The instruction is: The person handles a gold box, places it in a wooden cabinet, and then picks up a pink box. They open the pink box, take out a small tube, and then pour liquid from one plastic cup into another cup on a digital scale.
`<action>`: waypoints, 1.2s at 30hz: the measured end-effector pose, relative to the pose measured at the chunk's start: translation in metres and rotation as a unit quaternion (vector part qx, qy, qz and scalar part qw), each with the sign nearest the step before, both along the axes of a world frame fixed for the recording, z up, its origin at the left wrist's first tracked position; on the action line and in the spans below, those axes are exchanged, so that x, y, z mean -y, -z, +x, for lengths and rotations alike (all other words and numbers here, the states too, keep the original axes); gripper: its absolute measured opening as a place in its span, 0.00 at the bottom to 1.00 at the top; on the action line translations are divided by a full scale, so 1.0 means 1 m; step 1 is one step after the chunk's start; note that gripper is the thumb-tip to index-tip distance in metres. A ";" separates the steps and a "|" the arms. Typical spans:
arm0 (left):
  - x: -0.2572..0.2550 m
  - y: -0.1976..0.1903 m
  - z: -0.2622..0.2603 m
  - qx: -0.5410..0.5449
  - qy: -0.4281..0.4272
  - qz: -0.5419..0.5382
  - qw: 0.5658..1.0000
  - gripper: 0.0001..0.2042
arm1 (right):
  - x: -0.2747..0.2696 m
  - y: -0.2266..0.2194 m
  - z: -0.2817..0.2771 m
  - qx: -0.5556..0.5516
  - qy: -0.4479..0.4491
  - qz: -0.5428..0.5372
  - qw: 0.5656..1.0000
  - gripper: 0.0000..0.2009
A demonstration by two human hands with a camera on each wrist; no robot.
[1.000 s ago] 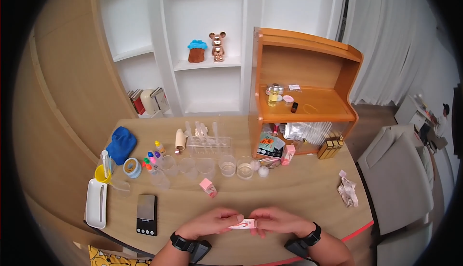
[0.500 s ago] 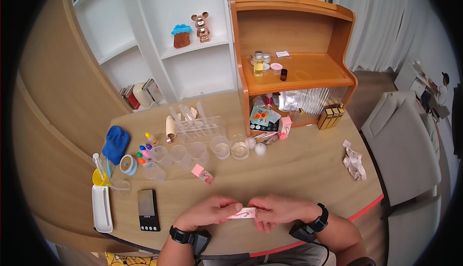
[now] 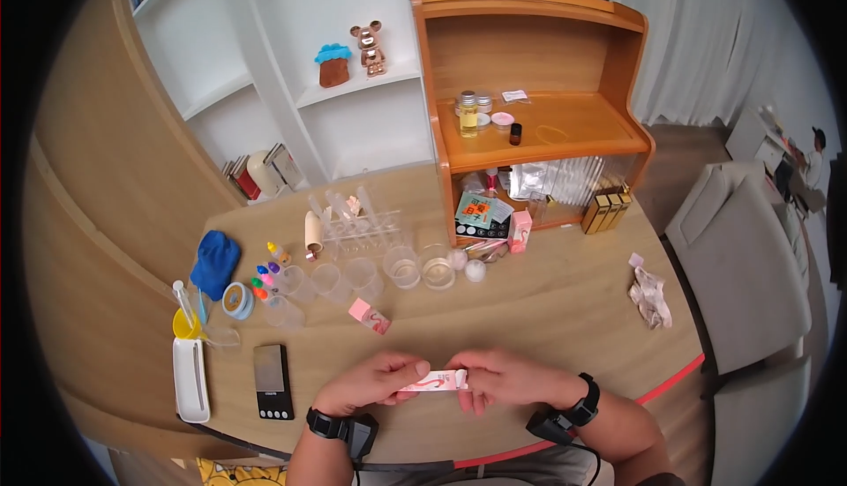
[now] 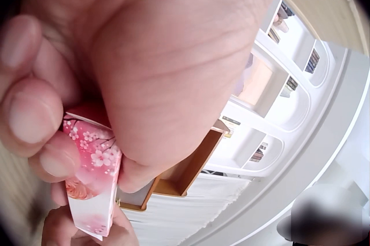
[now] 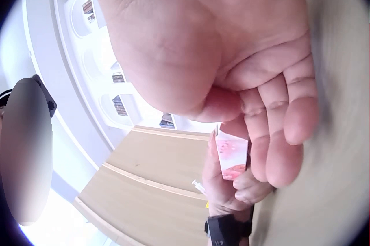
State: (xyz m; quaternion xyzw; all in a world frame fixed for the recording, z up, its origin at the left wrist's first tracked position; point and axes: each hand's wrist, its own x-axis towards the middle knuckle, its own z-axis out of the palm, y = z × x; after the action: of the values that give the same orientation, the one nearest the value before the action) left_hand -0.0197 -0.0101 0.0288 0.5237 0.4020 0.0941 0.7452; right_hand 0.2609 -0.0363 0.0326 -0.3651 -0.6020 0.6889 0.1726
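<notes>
A small pink-and-white box (image 3: 438,381) lies sideways between both hands above the table's front edge. The left hand (image 3: 375,380) grips its left end, thumb on top; in the left wrist view that hand (image 4: 156,55) has its fingers round the blossom-printed box (image 4: 92,159). At the other end, the right hand (image 3: 507,378) holds the box with thumb and forefinger. The right wrist view has this hand (image 5: 231,49) with its other fingers loosely extended beside the box (image 5: 233,156); its exact pinch point is partly hidden.
Another pink box (image 3: 370,317) lies beyond the hands, near several clear cups (image 3: 363,279) and a test-tube rack (image 3: 366,235). A black scale (image 3: 273,382) and white tray (image 3: 191,380) are left; a crumpled cloth (image 3: 650,298) is right. An orange shelf (image 3: 534,138) stands behind.
The head view has swung right and downward since the earliest frame. Both hands still hold the box, which has shifted slightly left since the middle frame, with more of its right end showing.
</notes>
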 end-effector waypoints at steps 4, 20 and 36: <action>0.004 0.003 -0.002 -0.007 -0.074 -0.028 0.997 0.23 | -0.002 -0.003 0.001 -0.021 0.003 -0.024 0.999 0.20; 0.003 0.015 -0.004 0.061 -0.068 -0.005 0.996 0.27 | -0.009 0.011 0.003 -0.125 0.040 -0.030 0.991 0.20; 0.006 0.008 0.005 0.139 -0.044 -0.009 0.989 0.25 | -0.005 0.013 0.002 -0.173 0.107 -0.008 0.979 0.18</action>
State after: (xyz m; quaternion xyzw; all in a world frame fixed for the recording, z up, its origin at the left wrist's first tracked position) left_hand -0.0151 -0.0160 0.0212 0.4801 0.3179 0.1955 0.7939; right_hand 0.2625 -0.0315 0.0193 -0.3045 -0.5147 0.7239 0.3439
